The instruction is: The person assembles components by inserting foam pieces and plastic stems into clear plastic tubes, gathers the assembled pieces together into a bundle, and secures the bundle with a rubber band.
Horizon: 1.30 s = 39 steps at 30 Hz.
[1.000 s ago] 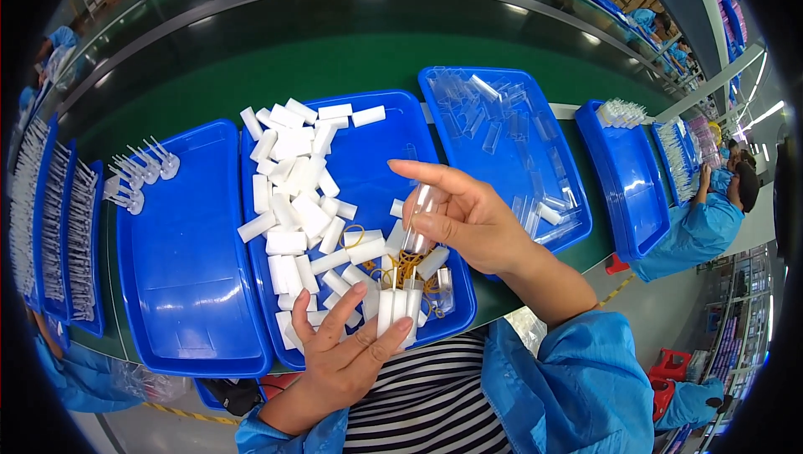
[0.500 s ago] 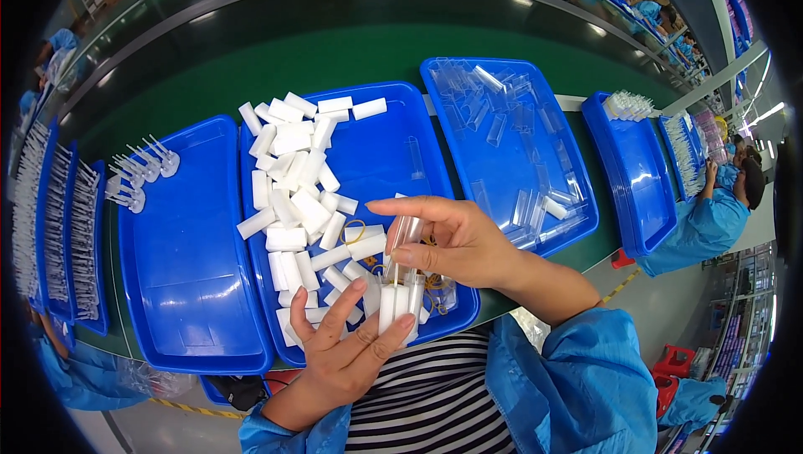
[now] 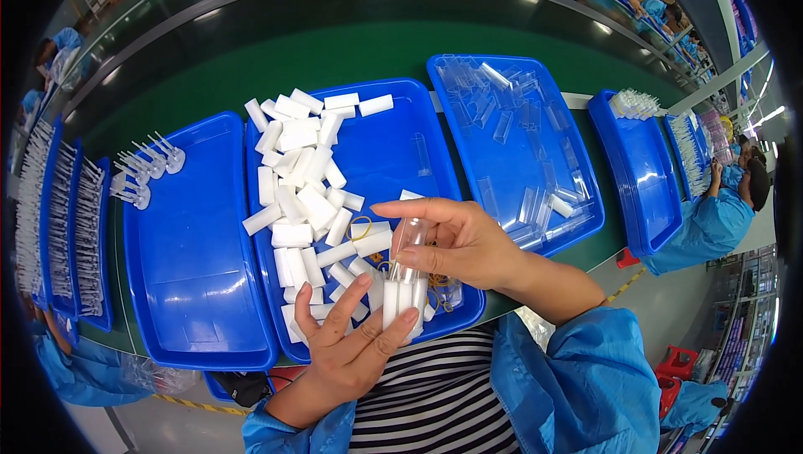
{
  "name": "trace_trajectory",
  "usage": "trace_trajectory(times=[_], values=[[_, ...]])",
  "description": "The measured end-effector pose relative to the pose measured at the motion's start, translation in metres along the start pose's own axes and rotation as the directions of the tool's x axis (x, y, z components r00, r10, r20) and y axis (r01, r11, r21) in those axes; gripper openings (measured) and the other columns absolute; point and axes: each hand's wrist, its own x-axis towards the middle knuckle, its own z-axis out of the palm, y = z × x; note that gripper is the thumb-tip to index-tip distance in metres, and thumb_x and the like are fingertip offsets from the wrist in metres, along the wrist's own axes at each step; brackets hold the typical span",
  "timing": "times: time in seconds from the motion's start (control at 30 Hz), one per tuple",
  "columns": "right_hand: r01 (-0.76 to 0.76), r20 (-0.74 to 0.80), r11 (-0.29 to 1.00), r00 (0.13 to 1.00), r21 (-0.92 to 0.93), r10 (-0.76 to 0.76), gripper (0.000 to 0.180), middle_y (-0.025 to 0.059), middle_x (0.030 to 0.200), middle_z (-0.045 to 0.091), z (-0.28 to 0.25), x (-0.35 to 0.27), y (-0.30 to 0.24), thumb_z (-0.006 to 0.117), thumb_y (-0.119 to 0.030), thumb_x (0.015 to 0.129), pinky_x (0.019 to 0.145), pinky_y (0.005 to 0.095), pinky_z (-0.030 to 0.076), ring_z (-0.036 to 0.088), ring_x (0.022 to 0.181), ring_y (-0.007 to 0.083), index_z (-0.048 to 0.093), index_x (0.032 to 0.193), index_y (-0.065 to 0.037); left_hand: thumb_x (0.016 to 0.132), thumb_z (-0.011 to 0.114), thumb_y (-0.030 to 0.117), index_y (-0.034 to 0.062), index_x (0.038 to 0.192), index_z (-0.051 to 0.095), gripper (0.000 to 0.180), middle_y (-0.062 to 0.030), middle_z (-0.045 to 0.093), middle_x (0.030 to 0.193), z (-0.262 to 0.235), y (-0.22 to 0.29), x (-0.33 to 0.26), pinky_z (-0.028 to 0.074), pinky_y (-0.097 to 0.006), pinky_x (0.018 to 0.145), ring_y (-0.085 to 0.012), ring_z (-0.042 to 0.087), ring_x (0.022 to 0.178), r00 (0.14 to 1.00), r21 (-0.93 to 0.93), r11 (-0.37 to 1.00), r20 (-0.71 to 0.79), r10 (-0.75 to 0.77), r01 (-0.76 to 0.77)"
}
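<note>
Blue trays line the green belt before us, and our two hands meet over the near edge of the middle tray [image 3: 418, 119]. Our right hand [image 3: 468, 245] pinches a clear plastic tube [image 3: 410, 241] between thumb and fingertips, holding it nearly upright, with the forefinger stretched out above it toward nine o'clock. Just below, at six o'clock from that tube, our left hand [image 3: 347, 353] grips a small bunch of white sticks [image 3: 401, 299], fingers curled round them and the thumb pressed against their side; the tube's lower end touches the top of the bunch. Loose white blocks [image 3: 301, 178] lie heaped in the same tray, at eleven o'clock from our hands. Toward two o'clock a second tray [image 3: 577, 169] carries scattered clear tubes. At nine o'clock sits a left tray [image 3: 196, 287] with a few white pronged pieces [image 3: 142, 174] at its far corner. Another person in a blue coat [image 3: 711, 224] works at three o'clock.
</note>
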Motion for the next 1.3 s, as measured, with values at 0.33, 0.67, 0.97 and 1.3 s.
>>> trace_trajectory(times=[0.33, 0.67, 0.97, 1.3], values=[[0.044, -0.034, 0.985, 0.998, -0.166, -0.050, 0.048, 0.0048, 0.092, 0.059, 0.004, -0.004, 0.003, 0.061, 0.000, 0.082, 0.079, 0.0236, 0.048, 0.056, 0.088, 0.0097, 0.045, 0.127, -0.004, 0.080, 0.061, 0.023, 0.0224, 0.108, 0.065, 0.028, 0.0014, 0.063, 0.090, -0.002, -0.001, 0.001, 0.012, -0.055, 0.100, -0.0221, 0.049, 0.115, 1.000, -0.007, 1.000, 0.019, -0.002, 0.003], [0.100, -0.028, 0.991, 0.994, -0.091, -0.103, 0.047, 0.0057, 0.094, 0.059, 0.006, -0.005, -0.002, 0.059, 0.003, 0.082, 0.076, 0.0217, 0.049, 0.057, 0.088, 0.0096, 0.045, 0.127, -0.003, 0.079, 0.064, 0.026, -0.0007, 0.115, 0.051, 0.046, -0.0115, 0.061, 0.109, 0.003, -0.002, -0.003, 0.007, -0.063, 0.098, -0.0203, 0.055, 0.110, 0.996, -0.111, 0.993, -0.073, -0.057, 0.049], [0.108, -0.017, 0.987, 0.994, -0.119, -0.111, 0.047, 0.0069, 0.095, 0.060, 0.006, -0.006, -0.003, 0.059, 0.003, 0.082, 0.073, 0.0208, 0.050, 0.058, 0.088, 0.0091, 0.045, 0.127, -0.002, 0.080, 0.063, 0.022, -0.0024, 0.117, 0.049, 0.047, -0.0137, 0.060, 0.109, -0.001, -0.001, 0.000, 0.002, -0.065, 0.098, -0.0186, 0.053, 0.113, 0.999, -0.120, 0.992, -0.021, -0.043, 0.041], [0.047, 0.016, 0.972, 0.999, -0.232, -0.045, 0.048, 0.0048, 0.090, 0.060, 0.001, -0.006, -0.007, 0.062, 0.004, 0.079, 0.078, 0.0233, 0.046, 0.057, 0.085, 0.0097, 0.049, 0.125, -0.002, 0.081, 0.061, 0.019, 0.0078, 0.116, 0.055, 0.038, 0.0012, 0.065, 0.098, 0.000, -0.002, 0.000, -0.001, -0.065, 0.097, -0.0165, 0.047, 0.119, 1.000, -0.088, 0.996, 0.014, -0.024, 0.025]])
